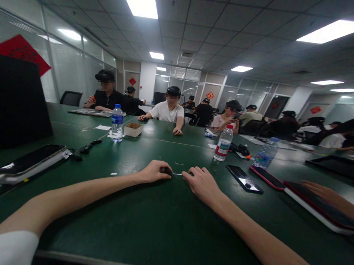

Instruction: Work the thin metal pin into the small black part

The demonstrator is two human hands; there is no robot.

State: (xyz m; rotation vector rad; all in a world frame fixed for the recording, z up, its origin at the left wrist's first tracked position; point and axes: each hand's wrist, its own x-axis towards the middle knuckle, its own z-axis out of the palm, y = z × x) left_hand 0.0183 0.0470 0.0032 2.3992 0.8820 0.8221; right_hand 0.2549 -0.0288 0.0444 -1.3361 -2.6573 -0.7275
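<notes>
Your left hand (154,172) has its fingers curled round a small dark object (166,170), and a thin white strip (177,174) spans the gap to your right hand (203,184). Whether the right fingers are clamped on the strip you cannot tell; to their right a phone (244,179) lies on the green surface (129,221), with a red-capped bottle (223,145) beyond.

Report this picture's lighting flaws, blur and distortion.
Head view: ceiling lights burn out to white, and a dark phone at right carries a glare patch; head view: forearms look stretched toward the lower corners, likely wide-angle distortion; head view: the thin white piece between left hand and right hand is too indistinct to identify.
</notes>
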